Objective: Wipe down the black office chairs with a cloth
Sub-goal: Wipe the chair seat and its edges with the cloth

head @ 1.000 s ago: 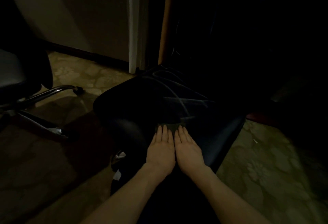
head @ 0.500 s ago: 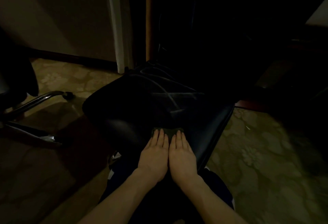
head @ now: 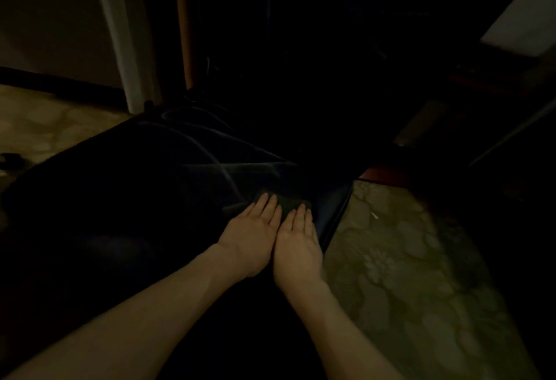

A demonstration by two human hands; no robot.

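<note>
Chair seat under two flat hands, dark cloth pinned near its right edge.

Left hand and right hand side by side, fingers straight and together, fingertips pressing on cloth, nothing gripped. Cloth mostly beyond fingertips, lying flat on black seat close to right front corner. Patterned carpet just right of seat; pale upright post at back left. No containers visible in dim light.

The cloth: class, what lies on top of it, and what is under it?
Both hands, left and right, press flat on the dark cloth. Under it is the black chair seat; most of the cloth is covered.
</note>
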